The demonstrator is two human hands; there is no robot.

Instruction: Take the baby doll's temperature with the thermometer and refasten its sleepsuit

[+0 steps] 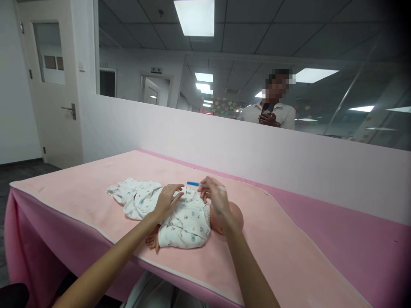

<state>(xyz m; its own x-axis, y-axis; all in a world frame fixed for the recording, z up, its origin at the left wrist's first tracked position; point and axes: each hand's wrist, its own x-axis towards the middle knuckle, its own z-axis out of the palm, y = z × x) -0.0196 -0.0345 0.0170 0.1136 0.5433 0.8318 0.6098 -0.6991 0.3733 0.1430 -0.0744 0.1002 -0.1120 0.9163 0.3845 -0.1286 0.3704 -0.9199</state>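
pink cloth (96, 188): covers the table, I see it hanging off the near edge.
baby doll (192, 220): lies across the cloth, bald head (236, 216) to my right, one bare hand sticking out at the near side.
white printed onesie (180, 218): on the doll's body, leg part spread flat to the left.
left hand (167, 201): flat on the doll's chest, fingers open and spread, gripping nothing.
right hand (213, 194): above the neck area, fingers curled toward the onesie's collar; pinching fabric or not, cannot tell.
blue stick (193, 183): small, on the cloth just beyond the doll, untouched.
step: I judge it as dressing work at the front or collar of the onesie.
next move: likely needs left hand steadying the body while right fingers work the fabric edge.
person behind partition (269, 113): stands apart, holding something dark.
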